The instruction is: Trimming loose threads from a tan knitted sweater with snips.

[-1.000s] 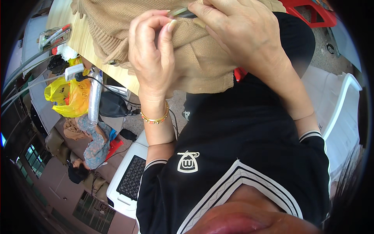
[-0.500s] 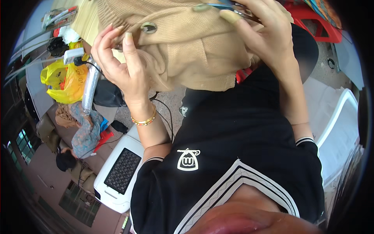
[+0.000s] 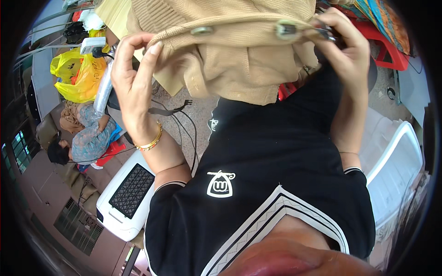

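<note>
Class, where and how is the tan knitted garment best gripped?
Probably by its buttoned band, pinched near each end, one hand from either side: it stretches as a strip between left hand and right hand, with looser folds below.

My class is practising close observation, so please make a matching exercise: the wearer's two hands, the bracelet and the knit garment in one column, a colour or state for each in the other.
Column one
1. Left hand
2. Right hand
3. Bracelet
4. Knit garment

Column two
A. Gold-coloured
B. Tan
C. Holding a dark object
D. Pinching a fabric edge, no tool visible

Pairs: 1-D, 2-C, 3-A, 4-B
</note>
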`<state>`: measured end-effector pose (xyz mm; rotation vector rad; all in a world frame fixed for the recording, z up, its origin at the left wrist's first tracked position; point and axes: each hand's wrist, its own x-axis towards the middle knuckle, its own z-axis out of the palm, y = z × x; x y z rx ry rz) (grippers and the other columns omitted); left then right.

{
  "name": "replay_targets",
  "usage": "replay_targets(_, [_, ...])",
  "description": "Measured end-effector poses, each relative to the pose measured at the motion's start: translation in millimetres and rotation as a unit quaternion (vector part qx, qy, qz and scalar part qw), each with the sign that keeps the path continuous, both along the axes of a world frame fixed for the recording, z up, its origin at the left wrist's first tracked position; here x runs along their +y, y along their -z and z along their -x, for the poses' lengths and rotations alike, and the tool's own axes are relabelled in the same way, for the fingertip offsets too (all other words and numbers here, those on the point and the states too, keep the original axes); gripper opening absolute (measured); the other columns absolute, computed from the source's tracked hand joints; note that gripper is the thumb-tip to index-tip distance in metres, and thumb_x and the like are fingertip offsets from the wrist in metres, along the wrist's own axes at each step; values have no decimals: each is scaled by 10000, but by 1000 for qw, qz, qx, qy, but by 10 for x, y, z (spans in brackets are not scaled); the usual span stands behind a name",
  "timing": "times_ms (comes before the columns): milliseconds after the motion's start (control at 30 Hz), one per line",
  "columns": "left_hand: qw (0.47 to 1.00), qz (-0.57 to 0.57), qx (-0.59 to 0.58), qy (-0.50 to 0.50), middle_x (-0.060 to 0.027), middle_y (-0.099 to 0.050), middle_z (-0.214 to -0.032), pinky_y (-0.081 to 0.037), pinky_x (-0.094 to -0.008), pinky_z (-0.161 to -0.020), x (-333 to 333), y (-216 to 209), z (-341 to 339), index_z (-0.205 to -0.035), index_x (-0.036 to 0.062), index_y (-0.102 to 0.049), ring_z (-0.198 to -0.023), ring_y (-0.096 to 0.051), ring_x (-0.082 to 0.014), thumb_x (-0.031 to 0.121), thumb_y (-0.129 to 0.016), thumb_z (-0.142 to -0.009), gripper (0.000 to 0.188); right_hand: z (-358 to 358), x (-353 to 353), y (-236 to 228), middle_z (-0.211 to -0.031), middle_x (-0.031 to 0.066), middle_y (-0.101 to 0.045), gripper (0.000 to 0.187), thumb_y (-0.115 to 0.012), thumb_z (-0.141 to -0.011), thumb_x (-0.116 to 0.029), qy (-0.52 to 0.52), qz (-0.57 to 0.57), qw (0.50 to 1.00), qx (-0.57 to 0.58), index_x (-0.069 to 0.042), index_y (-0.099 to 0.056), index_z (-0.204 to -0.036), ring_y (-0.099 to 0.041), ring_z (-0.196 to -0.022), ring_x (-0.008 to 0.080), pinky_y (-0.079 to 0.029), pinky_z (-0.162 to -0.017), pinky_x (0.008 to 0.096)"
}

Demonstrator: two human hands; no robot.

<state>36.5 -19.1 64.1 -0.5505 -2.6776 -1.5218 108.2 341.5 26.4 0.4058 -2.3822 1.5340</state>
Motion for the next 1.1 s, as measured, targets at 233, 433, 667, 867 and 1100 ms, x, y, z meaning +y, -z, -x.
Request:
replay_targets(233, [975,137,168,59,-113,-652,-1001,-506,-336,-807,489,74,-75,-1126,43,-704,-873,-645,-244,84,-689,-901,229,-67,75,-197,-718,48,-489,149,-762,-783,-37,147,-23,986,-75,-18,-641,-870,-483,-644,185,-378,-585,298])
replay_targets(433, [953,175,218,117,-84,-649,-972,-501,-307,-810,685,146,77,-1206,96,-730,-911,-636,-197,38,-705,-908,304,-6,-78,-135,-805,33,-549,226,-792,-782,-45,154,-134,979,1,-20,-671,-971,-536,-728,153,-418,-643,298])
replay_targets(667, [941,188,256,116,-21,-619,-881,-431,-332,-767,577,273,186,-1073,154,-784,-824,-593,-192,127,-774,-823,252,-137,-154,-288,-996,1,-633,452,-772,-846,-17,161,55,980,-100,-15,-617,-1270,-587,-868,76,-471,-797,221])
replay_targets(867, [944,115,301,72,-12,-641,-867,-447,-309,-715,546,442,143,-987,158,-802,-756,-586,-168,128,-826,-769,222,-119,-482,-461,-989,57,-650,442,-777,-839,-44,21,65,993,-101,-15,-650,-1260,-568,-837,123,-456,-736,247])
replay_targets(1100, [940,84,326,54,-35,-672,-930,-494,-307,-710,558,468,130,-971,119,-779,-798,-635,-181,68,-811,-778,202,137,-610,-214,-990,131,-650,372,-746,-838,-65,-26,-88,993,80,-13,-669,-1198,-632,-895,303,-505,-784,367])
